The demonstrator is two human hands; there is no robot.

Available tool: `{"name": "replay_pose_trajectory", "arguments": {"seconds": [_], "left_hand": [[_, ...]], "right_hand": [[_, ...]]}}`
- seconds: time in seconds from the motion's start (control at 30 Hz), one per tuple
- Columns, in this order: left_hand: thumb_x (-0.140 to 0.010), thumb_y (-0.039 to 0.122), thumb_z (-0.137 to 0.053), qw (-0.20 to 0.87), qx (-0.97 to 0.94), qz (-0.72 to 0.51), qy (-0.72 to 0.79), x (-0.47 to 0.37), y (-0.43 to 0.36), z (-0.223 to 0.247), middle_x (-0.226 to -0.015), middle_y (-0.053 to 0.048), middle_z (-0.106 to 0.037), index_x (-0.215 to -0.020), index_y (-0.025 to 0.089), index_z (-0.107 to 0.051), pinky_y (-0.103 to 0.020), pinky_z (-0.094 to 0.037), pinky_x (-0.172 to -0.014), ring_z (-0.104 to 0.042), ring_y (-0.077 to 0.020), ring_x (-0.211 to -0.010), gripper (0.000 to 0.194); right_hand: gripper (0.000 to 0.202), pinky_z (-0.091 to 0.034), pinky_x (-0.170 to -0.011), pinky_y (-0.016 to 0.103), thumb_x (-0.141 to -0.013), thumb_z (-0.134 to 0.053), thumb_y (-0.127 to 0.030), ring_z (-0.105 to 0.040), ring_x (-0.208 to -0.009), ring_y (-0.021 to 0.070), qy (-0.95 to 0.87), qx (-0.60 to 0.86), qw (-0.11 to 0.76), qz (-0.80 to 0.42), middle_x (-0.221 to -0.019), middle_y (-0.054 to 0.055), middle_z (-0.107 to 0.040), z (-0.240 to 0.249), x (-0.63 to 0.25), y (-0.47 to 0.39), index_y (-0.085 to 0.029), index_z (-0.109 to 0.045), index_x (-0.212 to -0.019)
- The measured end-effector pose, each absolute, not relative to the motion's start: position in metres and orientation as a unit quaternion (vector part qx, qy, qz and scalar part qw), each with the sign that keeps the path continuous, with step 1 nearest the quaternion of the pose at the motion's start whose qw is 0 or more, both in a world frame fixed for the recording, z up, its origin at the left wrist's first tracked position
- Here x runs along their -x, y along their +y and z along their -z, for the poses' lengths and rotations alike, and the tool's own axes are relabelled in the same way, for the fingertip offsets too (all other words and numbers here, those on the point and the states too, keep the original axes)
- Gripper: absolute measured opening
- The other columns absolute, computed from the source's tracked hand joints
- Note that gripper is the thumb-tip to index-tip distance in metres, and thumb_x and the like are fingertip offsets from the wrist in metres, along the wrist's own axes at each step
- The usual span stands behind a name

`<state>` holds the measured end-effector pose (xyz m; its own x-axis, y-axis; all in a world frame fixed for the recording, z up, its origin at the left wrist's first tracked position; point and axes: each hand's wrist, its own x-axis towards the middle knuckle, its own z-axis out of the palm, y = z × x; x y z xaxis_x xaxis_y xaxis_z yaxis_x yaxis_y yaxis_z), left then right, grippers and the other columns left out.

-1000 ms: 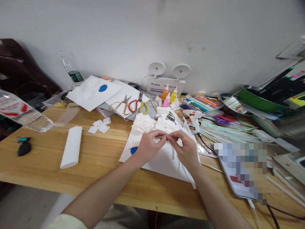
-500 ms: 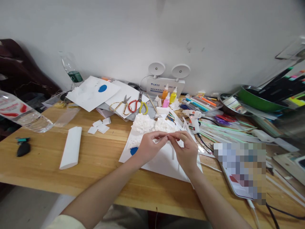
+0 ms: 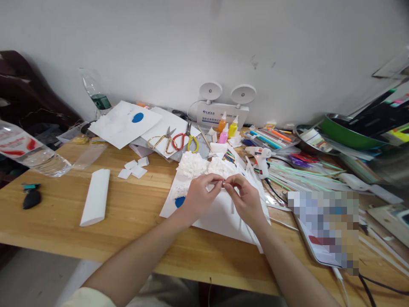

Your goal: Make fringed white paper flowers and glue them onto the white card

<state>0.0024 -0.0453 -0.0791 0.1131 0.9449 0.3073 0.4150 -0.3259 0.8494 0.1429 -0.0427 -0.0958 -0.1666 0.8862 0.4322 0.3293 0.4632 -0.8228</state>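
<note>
My left hand (image 3: 200,196) and my right hand (image 3: 247,197) meet fingertip to fingertip above a white paper sheet (image 3: 217,219). Both are pinched on something tiny and pale between them, too small to make out. Just behind my fingers, fluffy white clumps (image 3: 192,164) rest at the sheet's back part. A blue patch (image 3: 180,201) shows to the left of my left hand. The white glue gun (image 3: 262,162) stands behind and to the right of my right hand.
Scissors (image 3: 168,137), red-and-yellow pliers (image 3: 188,138) and small paint bottles (image 3: 223,134) lie at the back. A white folded piece (image 3: 95,198) and paper squares (image 3: 138,171) are at left. A phone (image 3: 319,238) with a cable and white strips (image 3: 297,177) are at right.
My right hand's fingers have curled in more and its fingertips have shifted slightly left and down. My left hand has barely moved.
</note>
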Motion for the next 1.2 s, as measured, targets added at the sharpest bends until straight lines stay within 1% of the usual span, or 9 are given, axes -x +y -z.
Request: {"name": "replay_pose_trajectory", "arguments": {"seconds": [0.13, 0.43, 0.6, 0.77, 0.87, 0.93, 1.03, 1.13, 1.2], "left_hand": [[-0.077, 0.02, -0.05, 0.295, -0.688, -0.438, 0.497, -0.0033, -0.0459, 0.0809, -0.084, -0.002, -0.068, -0.081, 0.02, -0.064, -0.028, -0.046, -0.075, -0.061, -0.0156, -0.08, 0.014], [-0.076, 0.02, -0.051, 0.33, -0.67, -0.447, 0.492, -0.0041, -0.0479, 0.0788, -0.087, -0.003, -0.069, -0.083, 0.02, -0.066, -0.03, -0.048, -0.078, -0.062, -0.0171, -0.084, 0.017], [-0.076, 0.021, -0.052, 0.346, -0.655, -0.453, 0.495, -0.0046, -0.0475, 0.0812, -0.089, -0.004, -0.069, -0.084, 0.019, -0.067, -0.03, -0.048, -0.079, -0.062, -0.017, -0.085, 0.017], [-0.076, 0.021, -0.052, 0.375, -0.64, -0.452, 0.495, -0.0059, -0.0479, 0.0823, -0.09, -0.006, -0.069, -0.087, 0.016, -0.067, -0.028, -0.048, -0.078, -0.062, -0.0164, -0.085, 0.019], [-0.077, 0.022, -0.052, 0.401, -0.634, -0.451, 0.483, -0.006, -0.0482, 0.081, -0.093, -0.006, -0.068, -0.088, 0.016, -0.066, -0.027, -0.047, -0.08, -0.061, -0.0161, -0.087, 0.019], [-0.077, 0.023, -0.052, 0.41, -0.632, -0.454, 0.476, -0.0056, -0.0474, 0.0803, -0.094, -0.006, -0.068, -0.089, 0.017, -0.065, -0.026, -0.047, -0.08, -0.061, -0.0157, -0.089, 0.019], [-0.076, 0.023, -0.053, 0.401, -0.627, -0.462, 0.481, -0.0046, -0.0452, 0.0806, -0.086, -0.005, -0.067, -0.084, 0.016, -0.064, -0.026, -0.047, -0.076, -0.061, -0.015, -0.081, 0.015], [-0.076, 0.024, -0.054, 0.392, -0.624, -0.468, 0.488, -0.0037, -0.0437, 0.0816, -0.077, -0.004, -0.066, -0.078, 0.015, -0.061, -0.026, -0.047, -0.073, -0.06, -0.0143, -0.075, 0.012], [-0.075, 0.024, -0.054, 0.383, -0.626, -0.471, 0.49, -0.0035, -0.0437, 0.0819, -0.077, -0.003, -0.065, -0.076, 0.015, -0.06, -0.025, -0.047, -0.073, -0.06, -0.0138, -0.075, 0.011]], "right_hand": [[0.008, -0.044, -0.063, 0.028, -0.083, -0.05, -0.024, -0.052, -0.068, 0.0145, -0.708, 0.44, 0.482, -0.269, -0.072, 0.001, -0.054, 0.095, -0.1421, -0.0431, -0.02, -0.052, -0.078], [0.005, -0.044, -0.062, 0.029, -0.08, -0.055, -0.025, -0.053, -0.067, 0.0152, -0.695, 0.467, 0.498, -0.225, -0.071, 0.001, -0.057, 0.0949, -0.1433, -0.0448, -0.02, -0.057, -0.078], [0.005, -0.044, -0.062, 0.03, -0.079, -0.058, -0.025, -0.053, -0.067, 0.0161, -0.676, 0.495, 0.517, -0.175, -0.07, 0.001, -0.057, 0.0938, -0.1398, -0.0469, -0.02, -0.059, -0.077], [0.006, -0.045, -0.067, 0.032, -0.078, -0.058, -0.017, -0.055, -0.074, 0.0176, -0.683, 0.469, 0.553, -0.085, -0.076, 0.004, -0.058, 0.0998, -0.136, -0.0472, -0.021, -0.062, -0.082], [0.006, -0.044, -0.07, 0.034, -0.078, -0.058, -0.016, -0.053, -0.076, 0.0188, -0.695, 0.459, 0.551, -0.051, -0.076, 0.004, -0.058, 0.1015, -0.1366, -0.0461, -0.021, -0.06, -0.08], [0.005, -0.043, -0.07, 0.035, -0.079, -0.056, -0.016, -0.052, -0.077, 0.019, -0.702, 0.462, 0.537, -0.065, -0.075, 0.004, -0.057, 0.1008, -0.1377, -0.0451, -0.021, -0.057, -0.078], [0.006, -0.041, -0.068, 0.033, -0.082, -0.053, -0.019, -0.051, -0.074, 0.018, -0.71, 0.463, 0.517, -0.118, -0.072, 0.002, -0.054, 0.099, -0.1398, -0.044, -0.021, -0.052, -0.076], [0.007, -0.04, -0.066, 0.031, -0.083, -0.051, -0.021, -0.05, -0.072, 0.0167, -0.71, 0.461, 0.505, -0.169, -0.071, 0.001, -0.053, 0.0979, -0.1416, -0.0437, -0.021, -0.051, -0.076], [0.006, -0.04, -0.065, 0.03, -0.083, -0.05, -0.021, -0.05, -0.071, 0.0163, -0.711, 0.458, 0.498, -0.192, -0.072, 0.001, -0.053, 0.0975, -0.1422, -0.0437, -0.021, -0.051, -0.078]]}}
